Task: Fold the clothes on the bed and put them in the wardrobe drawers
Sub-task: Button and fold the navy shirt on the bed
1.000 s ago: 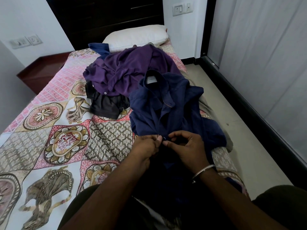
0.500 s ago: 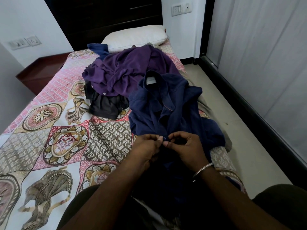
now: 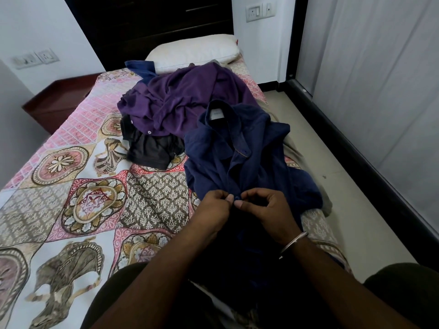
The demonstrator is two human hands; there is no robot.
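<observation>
A navy blue shirt (image 3: pixel 240 155) lies lengthwise on the bed (image 3: pixel 78 198), collar toward the pillow, its lower part running under my arms. My left hand (image 3: pixel 215 207) and my right hand (image 3: pixel 266 207) meet at the shirt's front placket, each pinching the cloth at a button. Behind it a purple shirt (image 3: pixel 180 100) is heaped over a black garment (image 3: pixel 152 148). A further blue garment (image 3: pixel 140 68) pokes out by the pillow.
A white pillow (image 3: pixel 194 52) leans against the dark headboard (image 3: pixel 147 24). A brown bedside cabinet (image 3: pixel 59 100) stands at the left. Right of the bed runs a strip of bare floor (image 3: pixel 332 186) along grey sliding panels (image 3: pixel 380 91).
Both hands stay at the same spot on the placket; only small finger movements at the button. The camera view shifted slightly.
</observation>
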